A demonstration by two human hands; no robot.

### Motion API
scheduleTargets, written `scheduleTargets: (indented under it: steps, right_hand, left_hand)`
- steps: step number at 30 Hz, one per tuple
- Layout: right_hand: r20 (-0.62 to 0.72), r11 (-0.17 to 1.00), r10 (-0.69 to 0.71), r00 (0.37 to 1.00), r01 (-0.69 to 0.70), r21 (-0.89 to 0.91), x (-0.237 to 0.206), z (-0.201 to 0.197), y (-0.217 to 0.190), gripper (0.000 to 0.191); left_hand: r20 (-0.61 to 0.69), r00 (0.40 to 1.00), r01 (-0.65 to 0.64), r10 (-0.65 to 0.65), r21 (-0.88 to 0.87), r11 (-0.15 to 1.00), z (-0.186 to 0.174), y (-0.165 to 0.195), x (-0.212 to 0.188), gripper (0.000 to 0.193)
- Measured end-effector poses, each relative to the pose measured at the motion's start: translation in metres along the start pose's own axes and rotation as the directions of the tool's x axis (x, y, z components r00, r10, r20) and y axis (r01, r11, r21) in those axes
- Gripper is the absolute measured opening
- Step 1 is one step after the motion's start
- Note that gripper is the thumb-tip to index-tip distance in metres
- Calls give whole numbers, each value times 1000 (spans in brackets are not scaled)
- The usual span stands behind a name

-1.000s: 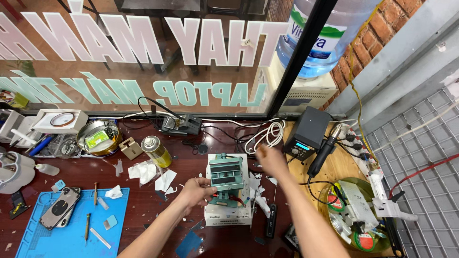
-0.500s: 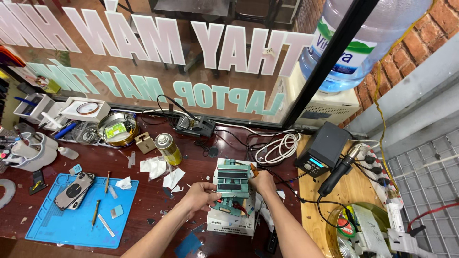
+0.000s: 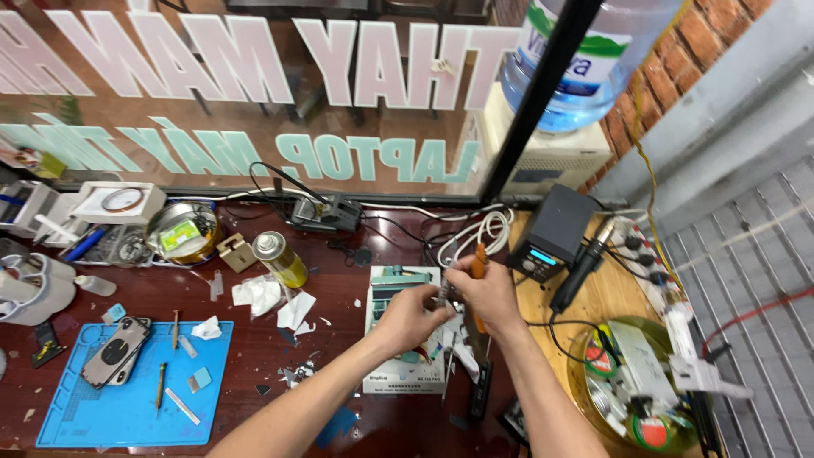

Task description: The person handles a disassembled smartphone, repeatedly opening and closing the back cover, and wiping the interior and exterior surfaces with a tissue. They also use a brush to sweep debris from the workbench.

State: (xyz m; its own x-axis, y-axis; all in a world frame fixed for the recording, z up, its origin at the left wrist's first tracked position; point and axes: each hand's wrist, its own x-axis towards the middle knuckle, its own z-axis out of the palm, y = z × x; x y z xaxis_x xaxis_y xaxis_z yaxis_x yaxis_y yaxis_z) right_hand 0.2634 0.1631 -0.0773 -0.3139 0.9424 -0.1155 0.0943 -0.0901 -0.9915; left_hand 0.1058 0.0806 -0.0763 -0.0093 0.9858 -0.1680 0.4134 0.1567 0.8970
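- Your left hand (image 3: pixel 413 315) sits at centre frame, fingers curled narrow, fingertips pinching at a small metal part beside the right hand; what it pinches is too small to tell.
- Your right hand (image 3: pixel 485 294) is just right of it, closed around a tool with an orange handle (image 3: pixel 479 257); the handle sticks up out of the fist toward the top of the frame.
- Both hands meet over the green fixture (image 3: pixel 398 284), which stands on a white box (image 3: pixel 405 365) at centre-bottom of the tabletop (image 3: pixel 339 288).
- Right of the hands: a black station with a lit display (image 3: pixel 553 233), and a black handpiece (image 3: pixel 583 267) leaning beside it.
- A white cable coil (image 3: pixel 479 233) lies just above the hands.
- Lower left: a blue mat (image 3: pixel 136 407) carrying a phone (image 3: pixel 117 352) back side up, plus small tools.
- Left of centre: a yellow can (image 3: pixel 280 259) on its side, with crumpled white wipes (image 3: pixel 271 301) below it.
- Lower right: a round tray (image 3: pixel 585 399) holding wire spools and parts.
- Upper right: a blue water bottle (image 3: pixel 585 59) behind the glass.
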Motion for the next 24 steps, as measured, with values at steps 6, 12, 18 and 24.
scheduleTargets:
  steps: [6,12,18,24]
  right_hand:
    - [-64,958,-233,970,218,-186,-7,-27,17,43]
    - [-66,910,95,993,-113,-399,-31,-16,59,56]
    - [-113,964,118,987,-141,-226,-32,11,59,40]
    - [-174,970,65,983,-103,-220,-25,14,30,35]
  left_hand:
    - [28,988,151,-150,-21,988,-8,-20,1,24]
    - [-16,954,287,-300,-246,926,-40,-57,-14,16]
    - [-42,934,345,-354,-143,928,-42,-74,-29,16]
    - [-30,963,266,-266,-17,964,-45,-81,-37,16]
